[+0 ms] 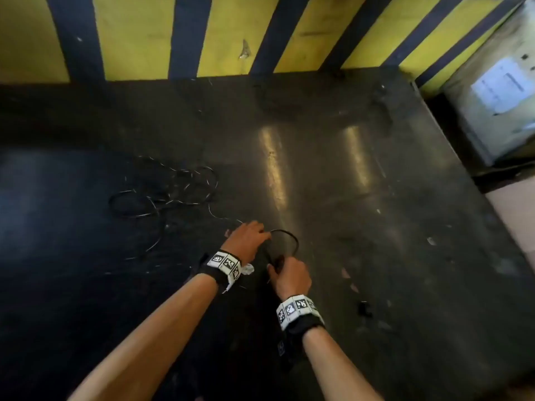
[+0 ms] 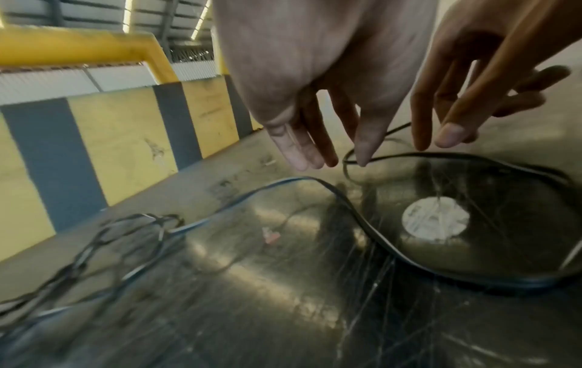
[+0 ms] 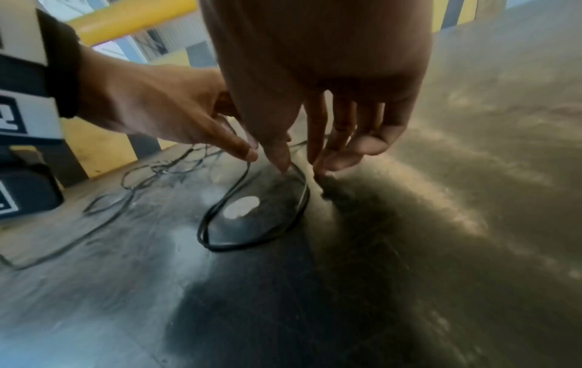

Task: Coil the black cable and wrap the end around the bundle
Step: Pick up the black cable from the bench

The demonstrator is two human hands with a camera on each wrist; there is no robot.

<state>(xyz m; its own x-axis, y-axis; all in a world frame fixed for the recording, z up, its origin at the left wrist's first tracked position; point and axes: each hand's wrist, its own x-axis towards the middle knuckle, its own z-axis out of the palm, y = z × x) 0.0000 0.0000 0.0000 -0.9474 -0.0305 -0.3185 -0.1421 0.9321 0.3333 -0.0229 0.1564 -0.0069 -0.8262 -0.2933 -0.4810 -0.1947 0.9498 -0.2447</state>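
A thin black cable (image 1: pixel 292 238) lies on a dark glossy surface (image 1: pixel 347 198). One small loop of it sits between my two hands. The rest trails left into a loose tangle (image 1: pixel 173 195). My left hand (image 1: pixel 246 238) hovers over the loop's left side with its fingers straight and pointing down. In the left wrist view one fingertip (image 2: pixel 362 159) touches the cable (image 2: pixel 346 201). My right hand (image 1: pixel 289 274) pinches the cable at the loop's near side. In the right wrist view, my right hand (image 3: pixel 302 159) has thumb and fingers closing just above the loop (image 3: pixel 204 219).
A yellow and black striped wall (image 1: pixel 231 39) bounds the surface at the back. The surface's right edge (image 1: pixel 463 169) drops off beside a grey cabinet (image 1: pixel 498 111). Small bits of debris (image 1: pixel 364 308) lie to the right of my hands.
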